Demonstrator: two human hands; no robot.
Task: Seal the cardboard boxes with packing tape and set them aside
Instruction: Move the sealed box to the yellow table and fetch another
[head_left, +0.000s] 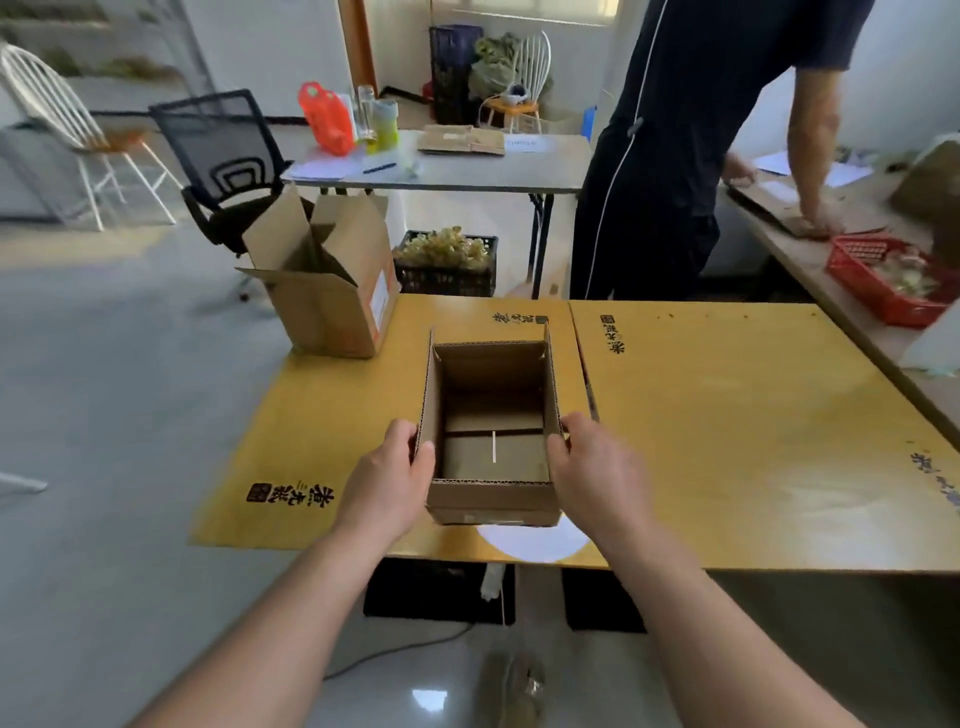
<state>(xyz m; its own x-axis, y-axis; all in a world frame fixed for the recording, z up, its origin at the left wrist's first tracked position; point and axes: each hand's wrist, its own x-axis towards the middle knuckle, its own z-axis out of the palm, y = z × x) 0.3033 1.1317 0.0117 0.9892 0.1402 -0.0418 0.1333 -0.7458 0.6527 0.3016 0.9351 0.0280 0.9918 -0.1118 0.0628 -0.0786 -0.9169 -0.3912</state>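
A small brown cardboard box stands open-topped on the yellow cardboard-covered table, near its front edge. Its inside bottom flaps meet at a dark seam. My left hand grips the box's left wall, thumb curled over the rim. On the opposite side, my right hand grips the right wall the same way. A second, larger cardboard box with its top flaps standing open sits at the table's far left corner. No packing tape is in view.
A person in dark clothes stands behind the table, leaning on a side table with a red basket. Beyond are a grey table with bottles, a black mesh chair and a black crate.
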